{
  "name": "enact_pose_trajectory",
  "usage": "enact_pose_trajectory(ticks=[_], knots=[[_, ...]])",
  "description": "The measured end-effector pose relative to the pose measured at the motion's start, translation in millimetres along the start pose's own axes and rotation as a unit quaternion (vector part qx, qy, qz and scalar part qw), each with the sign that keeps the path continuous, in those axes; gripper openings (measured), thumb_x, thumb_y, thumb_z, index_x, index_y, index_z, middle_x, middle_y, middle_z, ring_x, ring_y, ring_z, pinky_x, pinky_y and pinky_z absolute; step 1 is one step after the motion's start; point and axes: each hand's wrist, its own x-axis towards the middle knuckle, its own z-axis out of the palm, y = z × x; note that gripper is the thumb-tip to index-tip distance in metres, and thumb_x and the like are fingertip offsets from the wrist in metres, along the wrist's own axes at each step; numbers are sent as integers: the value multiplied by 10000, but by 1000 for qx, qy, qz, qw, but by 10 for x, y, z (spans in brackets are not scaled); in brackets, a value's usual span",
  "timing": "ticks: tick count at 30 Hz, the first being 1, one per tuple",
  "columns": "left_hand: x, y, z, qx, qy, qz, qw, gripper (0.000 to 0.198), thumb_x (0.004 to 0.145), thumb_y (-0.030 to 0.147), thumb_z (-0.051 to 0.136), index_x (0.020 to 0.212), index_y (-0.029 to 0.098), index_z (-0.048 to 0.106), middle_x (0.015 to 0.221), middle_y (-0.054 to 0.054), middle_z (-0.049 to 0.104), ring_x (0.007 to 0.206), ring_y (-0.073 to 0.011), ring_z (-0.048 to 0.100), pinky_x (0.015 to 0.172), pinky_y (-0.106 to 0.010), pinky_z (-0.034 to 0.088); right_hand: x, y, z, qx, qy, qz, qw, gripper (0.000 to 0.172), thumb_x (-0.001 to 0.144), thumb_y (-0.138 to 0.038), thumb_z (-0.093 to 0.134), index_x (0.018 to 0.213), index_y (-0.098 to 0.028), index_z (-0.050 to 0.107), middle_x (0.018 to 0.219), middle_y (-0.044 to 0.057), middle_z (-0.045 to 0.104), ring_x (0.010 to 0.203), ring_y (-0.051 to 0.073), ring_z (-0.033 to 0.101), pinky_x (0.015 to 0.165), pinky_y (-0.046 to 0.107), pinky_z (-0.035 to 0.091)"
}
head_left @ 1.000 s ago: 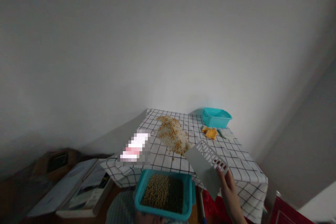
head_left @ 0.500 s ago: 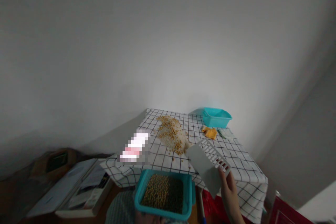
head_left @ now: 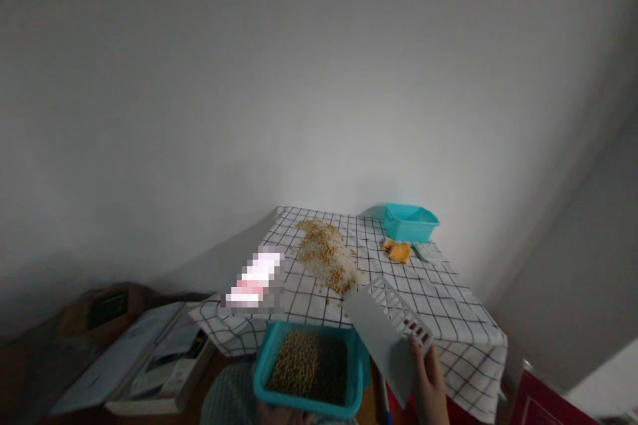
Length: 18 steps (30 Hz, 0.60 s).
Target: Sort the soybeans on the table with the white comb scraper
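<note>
My right hand (head_left: pixel 429 382) is closed round the slotted end of a flat white plastic scoop (head_left: pixel 385 329), held tilted over the near edge of the table (head_left: pixel 463 319). The scoop's leading edge sits just in front of a pile of yellow beans and white grains (head_left: pixel 326 255) on the checked cloth. Below the table edge a teal tub (head_left: pixel 310 369) full of beans is held close to me. My left hand is not visible; the tub's underside is cut off by the frame.
A second teal tub (head_left: pixel 409 221) stands at the table's far right, with a yellow cloth (head_left: pixel 397 251) beside it. A pink and white packet (head_left: pixel 255 279) lies at the left edge. Books and papers (head_left: pixel 144 358) are stacked lower left. A red object (head_left: pixel 535 402) is at lower right.
My right hand and the scoop have shifted slightly left and down, toward the tub. The bean pile and the rest have not moved.
</note>
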Motion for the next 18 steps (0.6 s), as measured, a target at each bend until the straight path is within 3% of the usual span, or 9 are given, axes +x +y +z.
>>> enact_pose_trajectory(ticks=[2, 3, 5, 8, 10, 13, 18], knots=[[45, -5, -82, 16, 31, 26, 999, 362, 744, 385, 459, 1063, 492, 591, 931, 39, 731, 932, -306, 645, 765, -654, 420, -14, -38, 47, -4, -12, 6, 1000, 499, 762, -590, 608, 1121, -244, 640, 1233, 42, 633, 1270, 294, 461, 1028, 376, 406], [72, -9, -138, 56, 36, 71, 995, 401, 745, 336, 433, 1094, 459, 587, 906, 11, 734, 920, -313, 648, 681, -629, 437, -9, -64, 67, -5, -11, 8, 1000, 503, 756, -596, 611, 1112, -243, 647, 1222, 44, 638, 1266, 296, 464, 1031, 382, 401], [121, -12, -246, 77, 49, 108, 990, 402, 738, 385, 434, 1108, 446, 580, 848, -5, 735, 963, -330, 633, 668, -639, 428, 28, -122, 97, 0, -2, 3, 1000, 493, 760, -604, 600, 1092, -244, 659, 1183, 45, 656, 1239, 292, 490, 1025, 381, 403], [158, -4, -312, 31, 27, 42, 998, 446, 748, 517, 482, 1192, 474, 501, 907, 26, 732, 975, -288, 634, 768, -612, 443, 148, -203, 111, 13, 1, -11, 1000, 489, 783, -599, 575, 1117, -248, 641, 1154, 43, 664, 1192, 275, 527, 1006, 364, 413], [158, 2, -283, -7, 53, 11, 999, 439, 704, 616, 508, 1132, 523, 524, 866, 60, 732, 822, -282, 663, 736, -602, 457, 246, -224, 105, 16, 8, -10, 1000, 532, 792, -612, 550, 1161, -234, 610, 1176, 52, 649, 1181, 273, 527, 995, 363, 415], [140, 0, -211, -16, 59, 13, 998, 385, 698, 625, 515, 1069, 535, 561, 876, 64, 730, 759, -287, 662, 692, -604, 458, 362, -193, 91, 13, 8, -15, 1000, 606, 793, -639, 522, 1214, -205, 567, 1196, 78, 631, 1158, 277, 534, 980, 374, 415], [85, -3, -156, -14, 34, 3, 999, 473, 713, 532, 537, 1178, 554, 458, 969, 76, 719, 1021, -289, 616, 825, -616, 428, 393, -114, 121, 1, -27, -34, 999, 644, 784, -635, 538, 1235, -176, 544, 1158, 106, 641, 1152, 297, 527, 958, 397, 419]])
